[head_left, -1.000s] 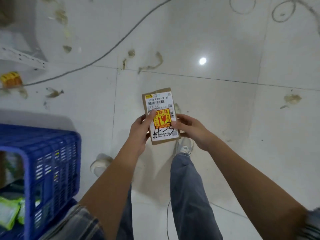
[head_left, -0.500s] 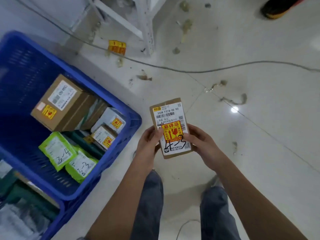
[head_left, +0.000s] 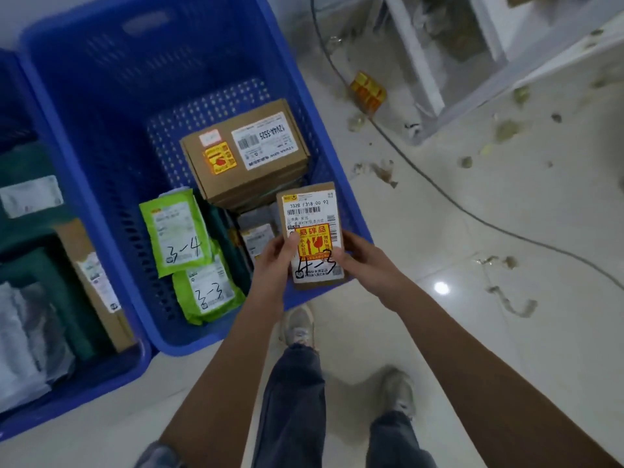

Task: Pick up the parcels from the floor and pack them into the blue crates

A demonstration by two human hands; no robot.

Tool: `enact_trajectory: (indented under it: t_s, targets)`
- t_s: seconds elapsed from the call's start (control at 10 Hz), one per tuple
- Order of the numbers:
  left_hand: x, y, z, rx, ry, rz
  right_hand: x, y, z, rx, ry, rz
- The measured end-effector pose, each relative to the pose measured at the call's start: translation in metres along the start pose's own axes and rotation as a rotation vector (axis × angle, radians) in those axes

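Note:
I hold a small flat cardboard parcel (head_left: pixel 312 216) with a white label and a yellow fragile sticker, marked by hand. My left hand (head_left: pixel 273 261) grips its left edge with the thumb on the face; my right hand (head_left: pixel 363 258) grips its right edge. The parcel hangs over the near right corner of a blue crate (head_left: pixel 101 106). Inside that crate lie a larger cardboard box (head_left: pixel 246 153), two green mailers, one marked 3-4 (head_left: pixel 175 231) and one marked 3-3 (head_left: pixel 206 292), and some smaller packets half hidden behind my hands.
A second blue crate (head_left: pixel 111 376) at the left holds a dark green bag, grey bags and a long cardboard box. A black cable (head_left: pixel 422 173) runs across the white tile floor. A white shelf frame (head_left: pixel 435 92) stands at the upper right, with a yellow packet (head_left: pixel 368 89) and scraps around.
My view has swung left and I have stepped toward the crates. The parcel, held in both hands throughout, has gone from over bare floor to over the crate's corner.

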State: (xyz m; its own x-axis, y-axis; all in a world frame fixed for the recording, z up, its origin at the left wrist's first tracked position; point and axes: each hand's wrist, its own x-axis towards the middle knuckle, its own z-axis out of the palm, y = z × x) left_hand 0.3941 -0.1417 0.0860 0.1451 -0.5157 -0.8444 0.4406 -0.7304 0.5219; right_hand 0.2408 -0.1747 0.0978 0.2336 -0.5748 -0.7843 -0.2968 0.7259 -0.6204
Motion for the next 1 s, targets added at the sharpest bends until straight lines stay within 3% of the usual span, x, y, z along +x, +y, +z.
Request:
enact_trajectory:
  t_s: [0.3, 0.4, 0.6, 0.8, 1.0]
  targets:
    - [0.121, -0.044, -0.028, 0.176, 0.076, -0.165, 0.113, 0.016, 0.018, -0.245, 0.033, 0.266]
    - [0.156, -0.068, -0.033, 0.310, 0.153, -0.134, 0.157, 0.030, 0.021, -0.433, -0.013, 0.265]
    - [0.196, -0.098, -0.040, 0.401, 0.271, -0.066, 0.213, 0.069, 0.038, -0.562, 0.015, 0.318]
    - [0.213, -0.114, -0.045, 0.562, 0.375, -0.121, 0.228, 0.108, 0.039, -0.591, -0.010, 0.322]
    - [0.218, -0.109, -0.047, 0.820, 0.371, -0.246, 0.236, 0.113, 0.040, -0.724, -0.043, 0.262]
